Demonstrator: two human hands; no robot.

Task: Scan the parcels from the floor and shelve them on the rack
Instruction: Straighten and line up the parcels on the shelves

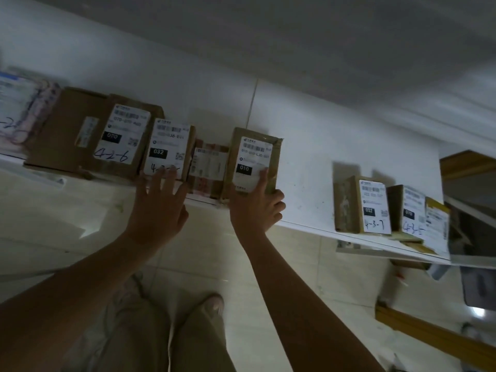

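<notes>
The right hand [256,208] is gripping the 010 box [252,165] upright on the shelf [308,218], while the left hand [158,208], fingers spread wide and empty, is steadying the 032 box [167,150], with several marked parcels already shelved, so shelving appears well underway.

Dim and underexposed; soft motion blur throughout, worst at left edge; wide-angle bending; faint floor [268,264] glare.
</notes>
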